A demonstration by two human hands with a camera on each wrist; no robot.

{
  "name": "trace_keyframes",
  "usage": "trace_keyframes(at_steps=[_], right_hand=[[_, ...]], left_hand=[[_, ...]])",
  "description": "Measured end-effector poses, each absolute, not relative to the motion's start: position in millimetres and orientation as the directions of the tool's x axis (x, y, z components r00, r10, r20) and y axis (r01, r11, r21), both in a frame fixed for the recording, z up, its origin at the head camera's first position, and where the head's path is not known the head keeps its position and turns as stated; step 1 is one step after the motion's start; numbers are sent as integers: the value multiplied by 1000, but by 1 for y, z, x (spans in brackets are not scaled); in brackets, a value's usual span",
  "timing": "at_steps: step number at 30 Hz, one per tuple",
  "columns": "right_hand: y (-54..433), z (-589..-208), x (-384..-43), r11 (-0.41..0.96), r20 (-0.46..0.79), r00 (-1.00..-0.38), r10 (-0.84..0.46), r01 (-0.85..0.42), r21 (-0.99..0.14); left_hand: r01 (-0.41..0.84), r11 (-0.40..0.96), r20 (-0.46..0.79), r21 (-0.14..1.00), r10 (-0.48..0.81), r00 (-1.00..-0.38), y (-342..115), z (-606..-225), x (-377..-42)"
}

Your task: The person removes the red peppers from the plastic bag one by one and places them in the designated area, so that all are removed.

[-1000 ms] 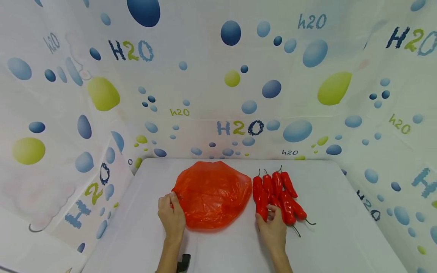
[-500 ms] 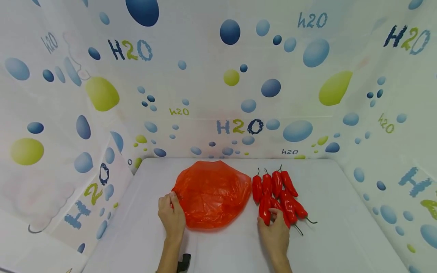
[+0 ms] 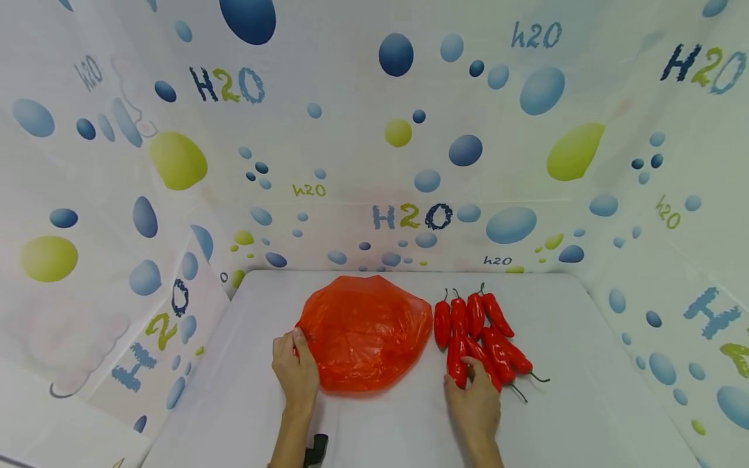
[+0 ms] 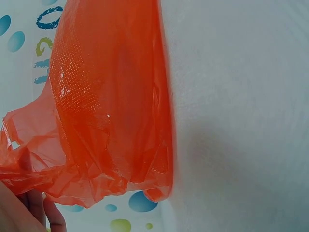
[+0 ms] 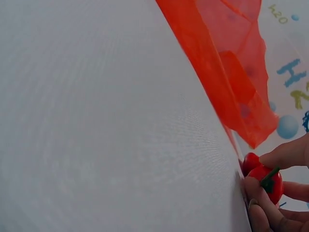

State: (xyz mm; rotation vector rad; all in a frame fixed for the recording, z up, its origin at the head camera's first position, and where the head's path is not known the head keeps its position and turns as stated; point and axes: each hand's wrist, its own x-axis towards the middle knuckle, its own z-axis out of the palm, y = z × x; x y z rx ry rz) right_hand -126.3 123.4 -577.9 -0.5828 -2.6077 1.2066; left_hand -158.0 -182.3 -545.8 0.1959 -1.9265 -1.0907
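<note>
A puffed, crinkled red plastic bag (image 3: pixel 365 335) lies on the white table, left of a group of long red peppers (image 3: pixel 497 344). At the bag's left edge my left hand (image 3: pixel 296 374) pinches the film; the left wrist view shows gathered plastic (image 4: pixel 29 179) between thumb and fingers. My right hand (image 3: pixel 475 400) grips the nearest red pepper (image 3: pixel 456 364) at its lower end. Seen from the right wrist, thumb and fingers stand around that pepper (image 5: pixel 276 193) beside its green stem, with another red pepper (image 5: pixel 250 162) behind.
The white tabletop (image 3: pixel 585 403) runs back to a wall curtain (image 3: pixel 351 130) printed with blue and green drops and H2O lettering. A small black object (image 3: pixel 318 448) sits beside the left forearm. Several peppers lie close together in two rough rows.
My right hand has shifted slightly right with the gripped pepper, and the neighbouring front peppers have slid right too. The left hand and the bag have stayed in place.
</note>
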Motion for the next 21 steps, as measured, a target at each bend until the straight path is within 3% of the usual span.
trace_keyframes(at_steps=[7,21], right_hand=[[125,-574,-123,655,60,-902,428,264,-708],[135,-556,-117,640,-56,-900,432,350,-685]], left_hand=[[249,598,604,762,-516,-608,-182,-547,-157],[274,601,619,750,-494,-610,-182,-544,-158]])
